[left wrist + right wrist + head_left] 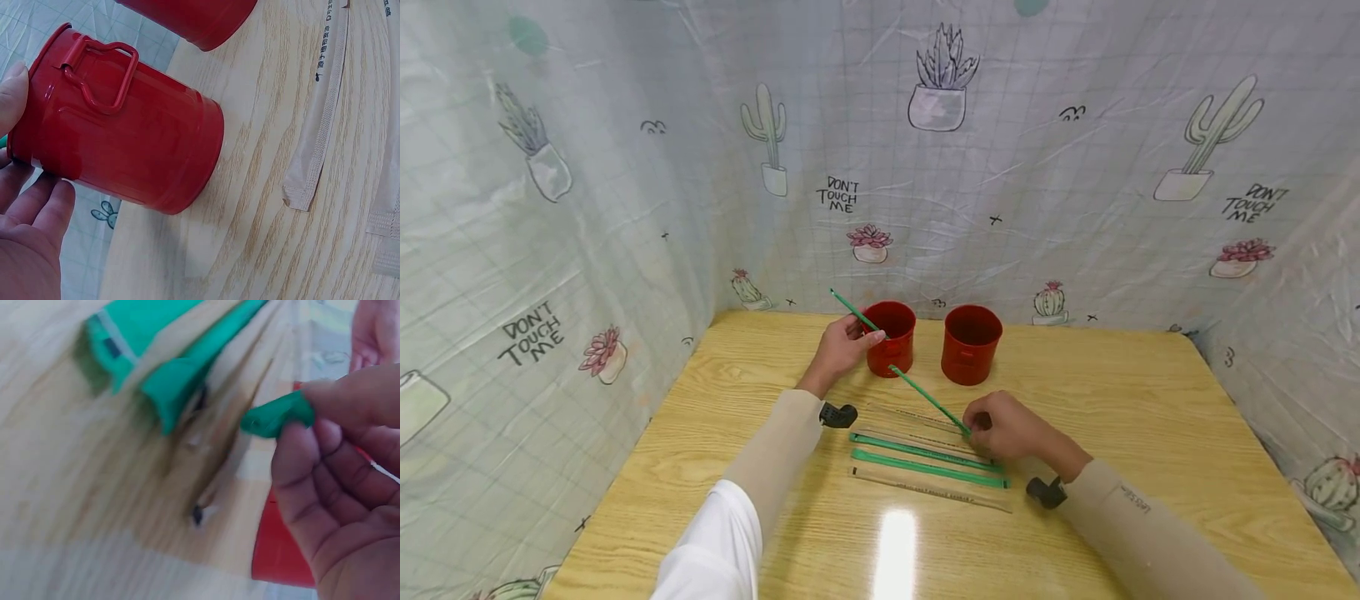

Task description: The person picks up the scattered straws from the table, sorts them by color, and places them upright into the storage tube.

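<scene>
My left hand is at the rim of the left red bucket. In the left wrist view its thumb lies over the rim and its fingers hold the side wall below the rim. A slim green wrapped straw leans across that bucket's mouth, passing the fingers, its upper end sticking out to the back left. My right hand pinches the near end of another green wrapped straw between thumb and fingertips. That straw slants to the far left, its far end overlapping the foot of the bucket in the head view.
A second red bucket stands to the right of the first. Several brown and green wrapped straws lie in rows before me, among them a green one and the nearest brown one. A patterned curtain surrounds the wooden table.
</scene>
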A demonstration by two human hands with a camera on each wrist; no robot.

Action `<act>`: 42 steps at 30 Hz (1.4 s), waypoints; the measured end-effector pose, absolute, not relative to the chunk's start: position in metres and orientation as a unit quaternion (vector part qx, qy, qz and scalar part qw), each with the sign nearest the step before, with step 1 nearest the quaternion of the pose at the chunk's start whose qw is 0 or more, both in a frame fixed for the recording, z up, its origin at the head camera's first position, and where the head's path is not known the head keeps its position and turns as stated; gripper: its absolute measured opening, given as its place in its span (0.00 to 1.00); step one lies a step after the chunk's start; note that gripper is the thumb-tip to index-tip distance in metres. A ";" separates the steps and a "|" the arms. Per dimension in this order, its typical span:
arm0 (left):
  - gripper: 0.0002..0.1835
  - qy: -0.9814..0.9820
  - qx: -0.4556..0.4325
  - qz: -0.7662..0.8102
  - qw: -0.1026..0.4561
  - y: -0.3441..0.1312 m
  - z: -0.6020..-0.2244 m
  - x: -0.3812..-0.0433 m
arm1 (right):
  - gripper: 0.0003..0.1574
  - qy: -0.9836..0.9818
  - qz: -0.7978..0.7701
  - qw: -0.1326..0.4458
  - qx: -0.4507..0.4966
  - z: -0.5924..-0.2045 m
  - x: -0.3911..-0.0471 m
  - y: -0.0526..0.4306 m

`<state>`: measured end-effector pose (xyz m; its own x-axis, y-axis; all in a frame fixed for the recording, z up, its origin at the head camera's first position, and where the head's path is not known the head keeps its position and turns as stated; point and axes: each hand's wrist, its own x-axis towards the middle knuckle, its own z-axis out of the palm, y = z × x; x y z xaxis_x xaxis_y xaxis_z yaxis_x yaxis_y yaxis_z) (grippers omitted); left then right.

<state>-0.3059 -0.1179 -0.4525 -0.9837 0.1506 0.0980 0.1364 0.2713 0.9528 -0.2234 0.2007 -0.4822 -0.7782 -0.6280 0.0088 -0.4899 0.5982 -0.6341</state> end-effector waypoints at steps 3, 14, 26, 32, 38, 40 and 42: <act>0.36 0.795 0.090 0.599 0.002 -0.119 -0.451 -0.306 | 0.05 0.870 -0.368 0.105 -0.310 -0.476 -0.226 0.199; 0.35 0.794 0.085 0.601 0.008 -0.119 -0.453 -0.307 | 0.07 0.829 -0.467 0.059 -0.302 -0.444 -0.243 0.179; 0.36 0.801 0.089 0.592 0.006 -0.119 -0.455 -0.308 | 0.08 0.814 -0.496 0.021 -0.301 -0.416 -0.257 0.148; 0.36 0.802 0.086 0.591 0.006 -0.118 -0.453 -0.306 | 0.06 0.825 -0.488 0.000 -0.285 -0.410 -0.265 0.141; 0.37 0.801 0.086 0.592 0.005 -0.118 -0.453 -0.305 | 0.05 0.837 -0.477 -0.011 -0.268 -0.405 -0.275 0.133; 0.36 0.802 0.084 0.591 0.003 -0.117 -0.453 -0.305 | 0.06 0.837 -0.478 -0.011 -0.265 -0.403 -0.278 0.131; 0.36 0.801 0.084 0.593 0.005 -0.117 -0.454 -0.306 | 0.06 0.837 -0.483 -0.011 -0.257 -0.402 -0.281 0.130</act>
<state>-0.3061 -0.1167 -0.4542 -0.9860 0.1397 0.0914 0.1283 0.2839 0.9502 -0.2808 0.1298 -0.4025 -0.8681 -0.4190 0.2661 -0.4403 0.4024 -0.8027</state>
